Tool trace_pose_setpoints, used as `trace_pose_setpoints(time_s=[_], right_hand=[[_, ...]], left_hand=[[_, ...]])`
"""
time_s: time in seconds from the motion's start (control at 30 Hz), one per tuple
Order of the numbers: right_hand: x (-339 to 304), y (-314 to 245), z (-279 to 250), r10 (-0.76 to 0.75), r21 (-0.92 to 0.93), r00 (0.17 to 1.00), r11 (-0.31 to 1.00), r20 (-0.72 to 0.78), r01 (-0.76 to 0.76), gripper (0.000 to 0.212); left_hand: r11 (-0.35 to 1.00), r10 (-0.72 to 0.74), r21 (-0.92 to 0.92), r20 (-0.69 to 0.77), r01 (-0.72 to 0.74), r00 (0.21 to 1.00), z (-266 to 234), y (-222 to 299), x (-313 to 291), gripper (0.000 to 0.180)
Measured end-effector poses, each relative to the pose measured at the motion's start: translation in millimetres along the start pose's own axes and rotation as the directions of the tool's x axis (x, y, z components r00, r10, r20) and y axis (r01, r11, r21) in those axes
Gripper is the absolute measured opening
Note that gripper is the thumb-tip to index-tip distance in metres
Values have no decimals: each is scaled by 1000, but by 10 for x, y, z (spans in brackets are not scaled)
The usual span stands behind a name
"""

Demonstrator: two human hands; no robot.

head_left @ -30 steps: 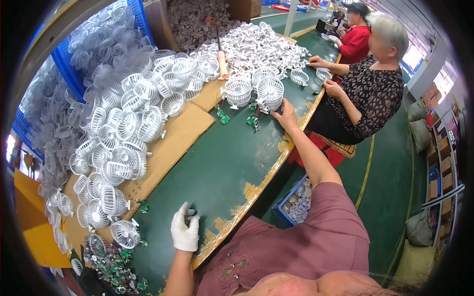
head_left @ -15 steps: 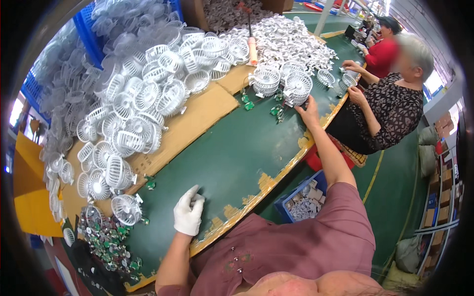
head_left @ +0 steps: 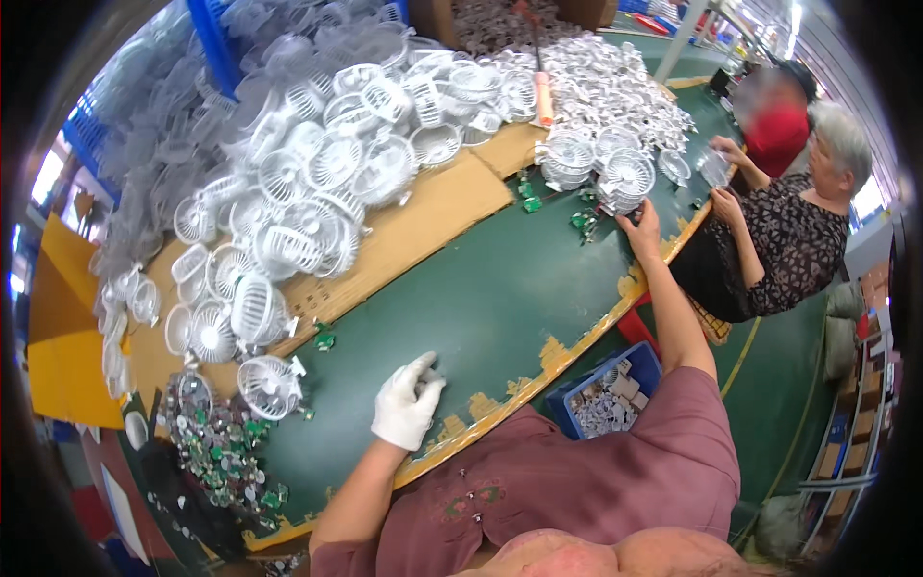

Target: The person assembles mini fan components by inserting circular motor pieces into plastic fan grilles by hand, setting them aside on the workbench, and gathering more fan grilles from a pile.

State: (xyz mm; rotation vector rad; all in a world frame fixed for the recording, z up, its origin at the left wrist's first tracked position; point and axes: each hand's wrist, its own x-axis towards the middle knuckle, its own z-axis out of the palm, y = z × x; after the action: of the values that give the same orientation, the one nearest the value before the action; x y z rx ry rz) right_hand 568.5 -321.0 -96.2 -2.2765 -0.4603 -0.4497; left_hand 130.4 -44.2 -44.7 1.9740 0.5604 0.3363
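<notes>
In a white glove, my left hand [head_left: 408, 404] rests over the green tabletop near its front edge. Its index finger is stretched out, the others are curled, and nothing shows in it. My bare right hand [head_left: 641, 231] reaches far to the right. Its fingers grip the near side of a stack of white plastic fan guards [head_left: 627, 181], partly hiding that edge. A second stack of fan guards [head_left: 567, 159] stands just left of it. Small green circuit boards [head_left: 584, 223] with wires lie beside the stacks.
A large heap of fan guards [head_left: 332, 159] covers cardboard [head_left: 404, 231] along the far side. Small white parts [head_left: 615, 87] are piled beyond the stacks, near an orange-handled tool [head_left: 544, 99]. More circuit boards [head_left: 216, 438] lie at left. Below the table stands a blue bin [head_left: 577, 409]. Co-workers [head_left: 784, 231] sit at right.
The whole view has shifted, so the table appears further right. My left hand has moved slightly right along the table. My right hand stays at the same stack.
</notes>
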Motion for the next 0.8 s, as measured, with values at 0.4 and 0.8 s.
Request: trace_pose_setpoints(time_s=[0.4,0.8], right_hand=[[75,392,-64,-66,-113,997,992,-25,63,63],[15,452,266,-24,-44,999,999,30,25,53]], left_hand=[[997,80,18,18,-81,997,-65,43,-61,32],[388,866,-542,-62,-745,496,-1187,2098,61,20]])
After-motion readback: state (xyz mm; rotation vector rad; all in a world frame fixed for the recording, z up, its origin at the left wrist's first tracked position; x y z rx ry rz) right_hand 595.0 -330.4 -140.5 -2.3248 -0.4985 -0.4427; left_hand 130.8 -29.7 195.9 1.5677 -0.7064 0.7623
